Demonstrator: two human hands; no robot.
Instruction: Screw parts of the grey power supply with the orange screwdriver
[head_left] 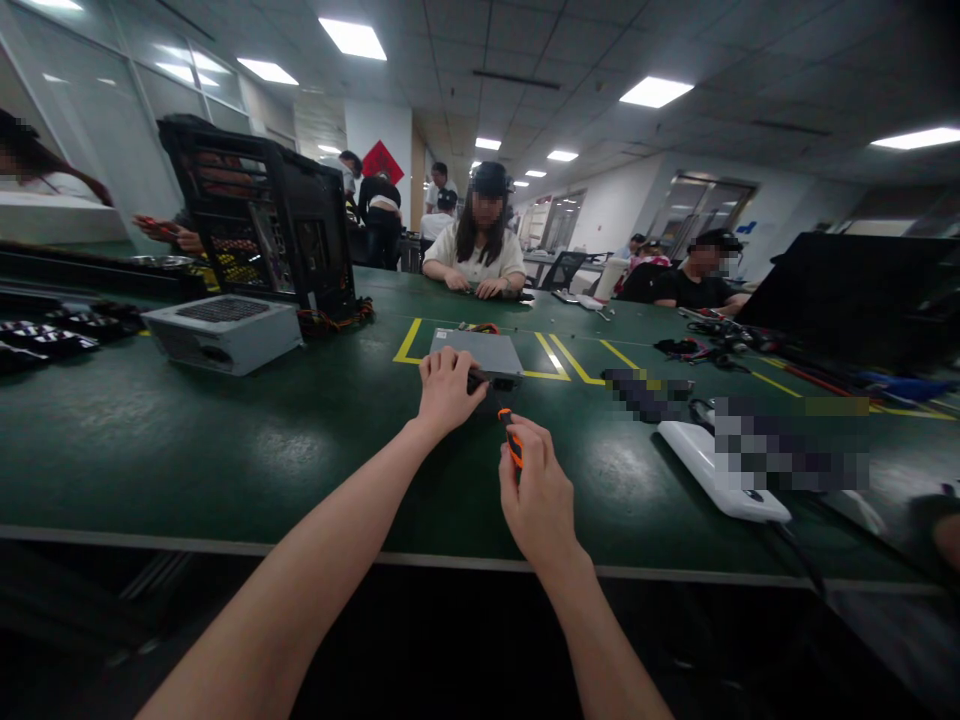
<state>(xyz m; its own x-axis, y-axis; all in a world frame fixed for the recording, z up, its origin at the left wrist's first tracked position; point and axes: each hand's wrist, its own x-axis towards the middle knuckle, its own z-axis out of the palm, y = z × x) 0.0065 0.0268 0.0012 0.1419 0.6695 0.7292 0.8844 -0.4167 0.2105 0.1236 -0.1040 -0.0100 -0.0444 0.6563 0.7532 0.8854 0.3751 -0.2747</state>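
Observation:
A grey computer power supply (pixel 487 350) lies in front of me on the green table. My left hand (pixel 446 390) grips its near left side, fingers bent over the edge and thumb at the front face. Something dark shows beside the thumb, too small to make out. My right hand (pixel 538 490) is closed around the black and orange handle of a screwdriver (pixel 512 438). Its shaft points up and away at the near face of the power supply, close to the socket. I cannot tell whether the tip touches a screw.
To the left stand a second power supply (pixel 225 335) and an open black computer case (pixel 262 215). A white power strip (pixel 720 470) and blurred dark items lie at the right, with cables (pixel 712 340) behind. Yellow tape (pixel 577 360) marks the table (pixel 315 490). A person (pixel 480 240) sits opposite.

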